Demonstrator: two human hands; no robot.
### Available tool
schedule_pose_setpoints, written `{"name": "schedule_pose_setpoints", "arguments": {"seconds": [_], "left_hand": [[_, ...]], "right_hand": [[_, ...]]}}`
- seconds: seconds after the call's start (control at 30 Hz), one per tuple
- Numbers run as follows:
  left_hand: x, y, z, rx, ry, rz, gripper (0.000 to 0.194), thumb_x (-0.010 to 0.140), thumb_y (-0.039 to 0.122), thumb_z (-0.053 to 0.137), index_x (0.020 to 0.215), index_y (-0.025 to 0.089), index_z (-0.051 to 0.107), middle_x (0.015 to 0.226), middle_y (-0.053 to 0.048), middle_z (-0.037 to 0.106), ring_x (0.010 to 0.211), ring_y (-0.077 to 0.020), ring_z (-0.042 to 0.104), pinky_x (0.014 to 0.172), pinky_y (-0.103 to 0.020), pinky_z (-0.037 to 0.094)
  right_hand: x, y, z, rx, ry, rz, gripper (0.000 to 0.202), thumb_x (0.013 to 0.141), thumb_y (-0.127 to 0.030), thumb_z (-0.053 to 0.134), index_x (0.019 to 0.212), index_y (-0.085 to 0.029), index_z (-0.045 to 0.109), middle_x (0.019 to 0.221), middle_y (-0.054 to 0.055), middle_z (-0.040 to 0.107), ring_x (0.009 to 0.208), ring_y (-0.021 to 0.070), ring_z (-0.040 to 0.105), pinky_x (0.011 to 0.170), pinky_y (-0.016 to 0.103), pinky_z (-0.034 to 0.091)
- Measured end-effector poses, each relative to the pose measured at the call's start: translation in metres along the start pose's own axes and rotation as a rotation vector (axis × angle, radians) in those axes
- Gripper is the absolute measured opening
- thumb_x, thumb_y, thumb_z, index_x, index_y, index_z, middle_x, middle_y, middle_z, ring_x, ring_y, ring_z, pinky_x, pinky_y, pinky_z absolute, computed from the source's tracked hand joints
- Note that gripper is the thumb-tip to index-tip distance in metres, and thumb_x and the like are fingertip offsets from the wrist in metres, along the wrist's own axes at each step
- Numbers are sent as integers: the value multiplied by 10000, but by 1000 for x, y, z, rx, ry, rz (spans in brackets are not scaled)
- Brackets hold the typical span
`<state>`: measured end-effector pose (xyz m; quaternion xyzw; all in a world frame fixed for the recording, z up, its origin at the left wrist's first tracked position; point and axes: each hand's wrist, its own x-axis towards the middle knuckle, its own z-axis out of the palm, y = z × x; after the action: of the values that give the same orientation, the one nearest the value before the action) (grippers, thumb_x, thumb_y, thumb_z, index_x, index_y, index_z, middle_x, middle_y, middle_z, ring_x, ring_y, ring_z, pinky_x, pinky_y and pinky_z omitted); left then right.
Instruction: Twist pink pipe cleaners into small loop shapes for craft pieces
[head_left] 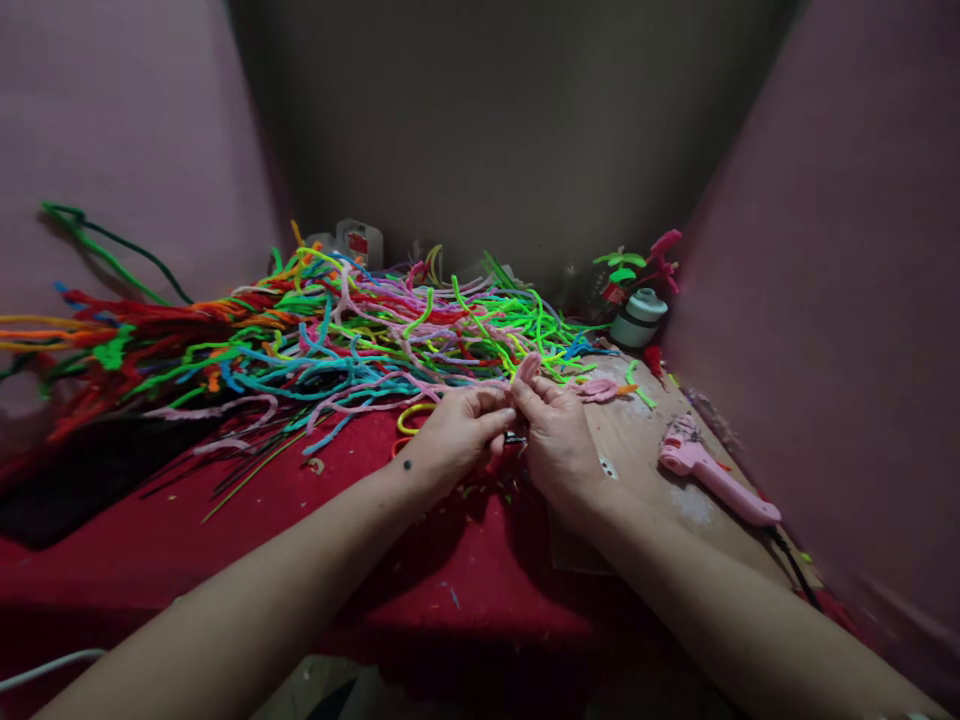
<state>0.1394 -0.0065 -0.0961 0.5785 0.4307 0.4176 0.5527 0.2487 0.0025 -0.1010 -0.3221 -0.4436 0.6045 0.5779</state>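
My left hand [469, 432] and my right hand [556, 430] meet at the middle of the view, above the near edge of the pipe cleaner pile. Both are closed, with thumbs and fingertips pinched. Between them is a pink pipe cleaner [528, 368], bent into a loop that stands up above the right thumb. The fingertips hide its lower part. Behind my hands spreads a large heap of pipe cleaners [360, 330] in many colours. Partly covered by my left hand, scissors with a yellow handle ring [414, 416] lie on the red cloth.
A pink glue gun [716, 482] lies on the brown board [637, 460] at right, its cord trailing forward. A pink pipe cleaner piece [600, 390] rests on that board. Behind stands a pale jar [639, 318] near pipe cleaner flowers. Red cloth [300, 540] covers the table.
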Motion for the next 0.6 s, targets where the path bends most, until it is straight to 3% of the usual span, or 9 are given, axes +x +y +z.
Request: {"name": "schedule_pose_setpoints", "arguments": {"seconds": [0.2,0.37,0.5,0.6], "left_hand": [[-1,-2,8,190,104,128,246,753,292,526,553,168,457,464,49,465,428,-71,403,458,-204,318],[-5,0,-4,253,-141,-116,124,702,249,545,621,158,521,465,37,505,393,-77,413,409,-197,300],[-7,9,-12,185,130,75,225,688,310,627,849,162,574,583,51,527,455,-72,422,452,-192,330],[-8,11,-14,221,239,200,207,751,359,578,809,161,600,578,45,507,470,-75,396,479,-201,334]], "right_hand": [[4,0,0,15,68,36,293,650,-381,661,614,-184,448,535,-52,418,463,72,355,454,224,283],[5,-8,-4,-95,81,-26,254,689,-374,631,634,-174,485,531,-56,412,460,68,318,447,227,246],[2,-9,-3,-161,45,-38,264,711,-353,625,600,-163,478,529,-54,399,468,64,300,460,230,242],[1,-4,-3,-183,8,-16,305,718,-378,620,565,-167,459,508,-55,394,455,64,303,455,233,247]]}}
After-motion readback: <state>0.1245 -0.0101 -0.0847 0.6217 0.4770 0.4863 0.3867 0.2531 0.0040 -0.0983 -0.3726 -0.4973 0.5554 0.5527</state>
